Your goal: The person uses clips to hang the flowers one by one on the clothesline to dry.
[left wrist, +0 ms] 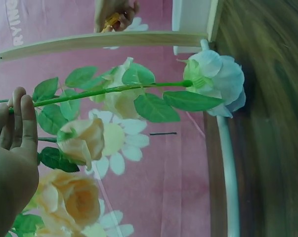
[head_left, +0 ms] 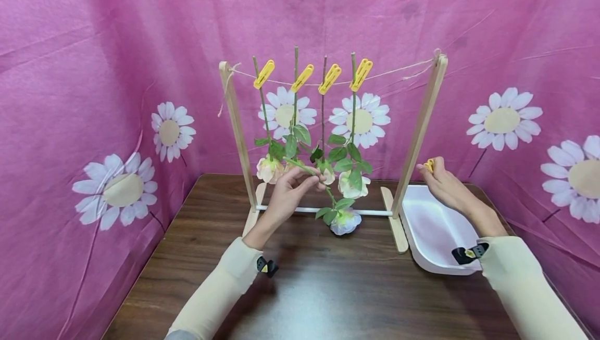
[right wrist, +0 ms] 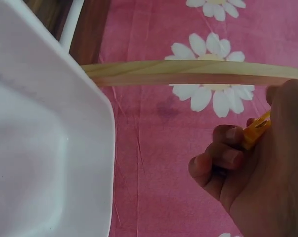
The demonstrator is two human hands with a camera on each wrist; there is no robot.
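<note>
My left hand [head_left: 291, 189] pinches the green stem of a white artificial rose [head_left: 346, 221], whose bloom hangs low in front of the rack's white crossbar. In the left wrist view the rose [left wrist: 220, 81] points away from the fingers, leaves along its stem. My right hand [head_left: 447, 186] grips a small yellow clothespin [head_left: 428, 165] above the white tub, just right of the rack's right post. The right wrist view shows the clothespin [right wrist: 256, 131] between thumb and curled fingers. Several roses, such as a peach one [head_left: 269, 169], hang upside down from a string, each stem held by a yellow clothespin [head_left: 264, 74].
The wooden rack has a left post [head_left: 238, 126] and a right post [head_left: 419, 137] with the string [head_left: 389, 73] tied between them. A white tub [head_left: 417, 246] stands right of the rack on the brown table [head_left: 300, 298]. Pink cloth [head_left: 187, 27] with daisies surrounds the table.
</note>
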